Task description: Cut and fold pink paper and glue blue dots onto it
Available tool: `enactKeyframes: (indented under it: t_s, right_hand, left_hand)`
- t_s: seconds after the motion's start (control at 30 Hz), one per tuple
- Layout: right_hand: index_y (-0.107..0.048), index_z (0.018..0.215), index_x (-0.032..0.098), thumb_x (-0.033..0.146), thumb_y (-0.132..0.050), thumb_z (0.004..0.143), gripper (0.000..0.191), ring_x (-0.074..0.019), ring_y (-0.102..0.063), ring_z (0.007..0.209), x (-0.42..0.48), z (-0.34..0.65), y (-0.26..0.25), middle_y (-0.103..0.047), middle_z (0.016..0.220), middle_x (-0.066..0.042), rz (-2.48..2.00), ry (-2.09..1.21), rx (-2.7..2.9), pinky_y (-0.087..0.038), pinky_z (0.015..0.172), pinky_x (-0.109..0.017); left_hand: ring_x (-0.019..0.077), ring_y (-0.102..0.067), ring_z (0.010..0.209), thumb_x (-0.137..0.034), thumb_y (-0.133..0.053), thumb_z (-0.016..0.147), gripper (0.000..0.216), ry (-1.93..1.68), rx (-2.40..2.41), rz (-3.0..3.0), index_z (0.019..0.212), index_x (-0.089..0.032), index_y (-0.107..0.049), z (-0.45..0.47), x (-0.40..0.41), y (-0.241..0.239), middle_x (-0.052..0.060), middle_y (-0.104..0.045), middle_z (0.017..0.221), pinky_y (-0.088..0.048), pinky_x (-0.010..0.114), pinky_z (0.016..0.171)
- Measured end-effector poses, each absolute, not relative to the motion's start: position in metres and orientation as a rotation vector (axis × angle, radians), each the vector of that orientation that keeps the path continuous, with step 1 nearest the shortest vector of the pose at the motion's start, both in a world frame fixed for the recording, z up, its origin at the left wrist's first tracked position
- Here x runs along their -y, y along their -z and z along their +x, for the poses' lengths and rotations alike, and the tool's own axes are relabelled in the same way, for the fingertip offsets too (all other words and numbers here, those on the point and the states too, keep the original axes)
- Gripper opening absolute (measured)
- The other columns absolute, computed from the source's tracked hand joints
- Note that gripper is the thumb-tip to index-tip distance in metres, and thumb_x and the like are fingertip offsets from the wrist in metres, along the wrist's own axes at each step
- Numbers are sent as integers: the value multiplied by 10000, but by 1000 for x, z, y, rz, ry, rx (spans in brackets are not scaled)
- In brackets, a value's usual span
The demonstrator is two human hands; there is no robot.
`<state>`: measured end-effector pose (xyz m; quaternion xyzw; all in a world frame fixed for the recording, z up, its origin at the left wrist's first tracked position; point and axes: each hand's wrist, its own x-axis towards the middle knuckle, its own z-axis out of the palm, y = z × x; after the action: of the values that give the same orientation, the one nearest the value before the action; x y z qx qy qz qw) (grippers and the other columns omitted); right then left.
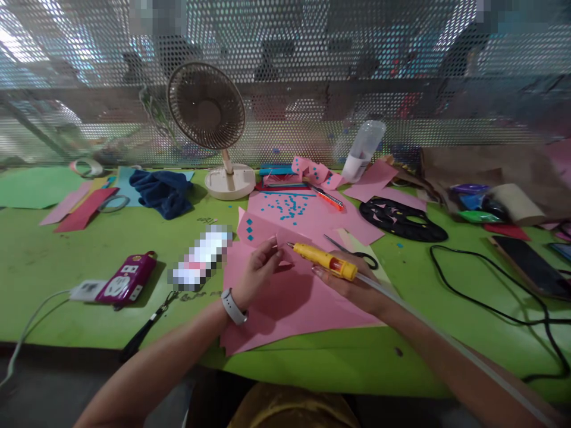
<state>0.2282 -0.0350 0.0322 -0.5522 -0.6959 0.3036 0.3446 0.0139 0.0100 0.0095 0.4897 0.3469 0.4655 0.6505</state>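
Observation:
My right hand [352, 285] grips a yellow glue gun [323, 260] with a long white glue stick trailing back along my forearm; its metal tip points left. My left hand [259, 267], with a white watch on the wrist, pinches a small piece of pink paper [280, 239] right at the gun's tip. Both hands hover over a large pink paper sheet [285, 303] lying on the green table [66, 249]. Black-handled scissors [357, 252] lie just behind my right hand.
A small desk fan [209, 119] stands at the back. Pink sheets with blue paper bits [289, 208], a black cut-out disc [401, 220], a maroon power strip [127, 279], a blue cloth [163, 190], a black cable [491, 297] and a phone [530, 264] lie around.

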Motion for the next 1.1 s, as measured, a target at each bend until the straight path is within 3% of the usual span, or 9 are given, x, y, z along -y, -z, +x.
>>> enactKeyframes:
  t_s: [0.17, 0.43, 1.1]
  right_hand:
    - [-593, 796, 257, 357, -602, 809, 101, -204, -566, 628, 33, 228, -28, -605, 704, -18, -1416, -778, 1824, -468, 570, -338]
    - [-603, 802, 217, 305, -637, 795, 94, -146, -538, 601, 31, 231, -16, -585, 705, 15, -1295, -720, 1816, -437, 542, -272]
    - [-593, 748, 188, 275, -639, 790, 107, -127, -514, 584, 30, 229, -26, -563, 668, 15, -1305, -716, 1824, -395, 530, -258]
  left_hand:
    - [141, -603, 818, -429, -702, 797, 334, -1043, -785, 1130, 1000, -175, -625, 14, -9, -10, 26, -599, 923, -581, 383, 830]
    - [131, -610, 765, -444, -733, 764, 345, -1067, -764, 1116, 965, -184, -632, 15, -10, -8, -1, -576, 816, -603, 353, 779]
    - [140, -629, 801, -380, -728, 781, 281, -1078, -746, 1094, 959, -185, -632, 15, -10, -7, -1, -615, 819, -591, 345, 801]
